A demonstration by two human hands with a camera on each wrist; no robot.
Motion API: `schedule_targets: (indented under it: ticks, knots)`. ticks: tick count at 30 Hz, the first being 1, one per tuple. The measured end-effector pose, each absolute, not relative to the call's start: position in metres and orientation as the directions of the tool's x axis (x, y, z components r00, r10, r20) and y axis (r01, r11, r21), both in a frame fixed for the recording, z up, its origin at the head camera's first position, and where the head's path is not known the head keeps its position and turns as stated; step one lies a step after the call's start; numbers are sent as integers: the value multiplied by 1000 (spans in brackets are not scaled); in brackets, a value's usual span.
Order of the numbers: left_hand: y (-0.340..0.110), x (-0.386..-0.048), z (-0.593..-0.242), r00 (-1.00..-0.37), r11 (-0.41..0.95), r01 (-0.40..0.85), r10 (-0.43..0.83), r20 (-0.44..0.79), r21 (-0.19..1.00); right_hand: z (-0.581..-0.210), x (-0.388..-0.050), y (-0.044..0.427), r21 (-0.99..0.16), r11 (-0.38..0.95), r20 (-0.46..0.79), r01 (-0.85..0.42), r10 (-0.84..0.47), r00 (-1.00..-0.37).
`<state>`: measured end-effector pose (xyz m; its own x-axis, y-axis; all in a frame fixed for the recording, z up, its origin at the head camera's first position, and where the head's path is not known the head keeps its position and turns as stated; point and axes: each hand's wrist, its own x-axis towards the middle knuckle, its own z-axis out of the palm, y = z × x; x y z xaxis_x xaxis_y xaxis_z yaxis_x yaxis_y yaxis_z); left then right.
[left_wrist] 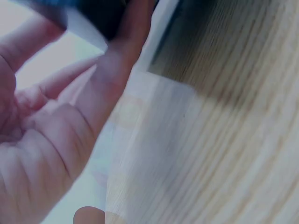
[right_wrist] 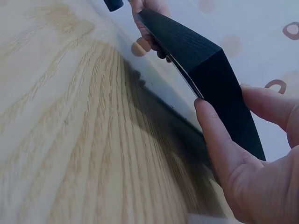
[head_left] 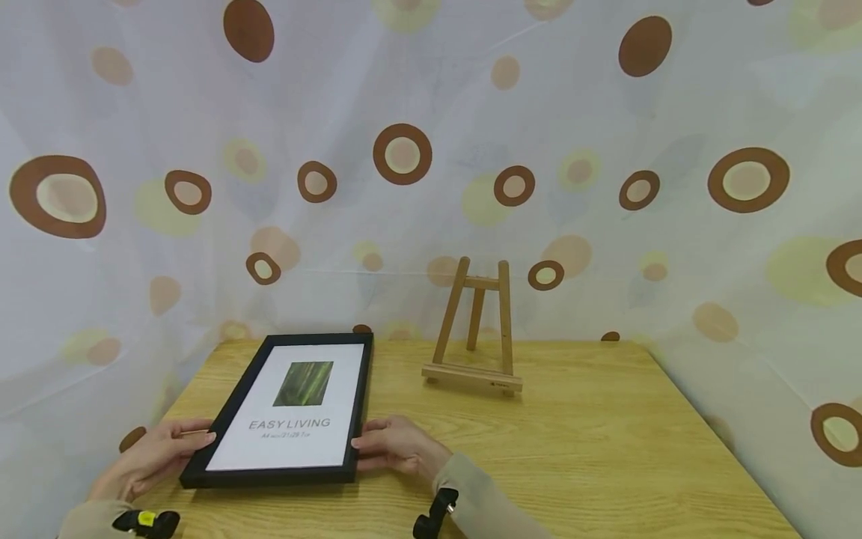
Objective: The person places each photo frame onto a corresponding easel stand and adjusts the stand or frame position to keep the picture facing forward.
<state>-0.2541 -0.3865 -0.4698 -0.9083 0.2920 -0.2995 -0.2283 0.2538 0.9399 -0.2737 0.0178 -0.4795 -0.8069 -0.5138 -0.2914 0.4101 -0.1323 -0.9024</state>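
Observation:
A black picture frame (head_left: 268, 477) with a white mat and a small green picture lies at the left of the table, its near edge slightly raised. My left hand (head_left: 156, 457) grips its left edge near the front corner, thumb on top. On the opposite edge, my right hand (head_left: 400, 448) pinches the frame. The right wrist view shows the black frame side (right_wrist: 224, 93) between thumb and fingers of the right hand (right_wrist: 252, 163), with a gap over the wood below. In the left wrist view, the left hand (left_wrist: 56, 126) holds a dark corner; its fingertips are partly hidden.
A small wooden easel (head_left: 471, 374) stands at the table's back middle, right of the frame. The wooden table (head_left: 592, 449) extends to the right. Behind it hangs a pale curtain (head_left: 444, 90) with brown and yellow circles.

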Motion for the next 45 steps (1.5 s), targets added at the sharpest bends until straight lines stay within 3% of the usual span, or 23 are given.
schedule_targets:
  ticks: [4, 13, 20, 27, 35, 45]
  knots:
    - [-385, -251, -469, -903, 257, -180, 340, -264, 949, -480, -273, 24, -912, -137, -268, 387, -514, -815]
    - [-380, -246, -473, -801, -16, -114, 593, -82, 993, -481, -271, 40, -934, -145, -217, 327, -500, -839]
    - [-371, -247, -471, -818, 56, -22, 573, -50, 998, -481, -272, 51, -953, -145, -157, 265, -510, -846]
    - [-358, -253, -468, -805, -40, -70, 592, -33, 997, -481, -276, 63, -967, -154, -104, 205, -496, -862]
    - [-349, -256, -461, -835, 63, -44, 545, -71, 997, -477, -279, 73, -973, -142, -90, 184, -499, -862]
    - [-338, -259, -457, -863, 100, -14, 502, -63, 995, -474, -285, 78, -975, -158, -60, 155, -486, -872]
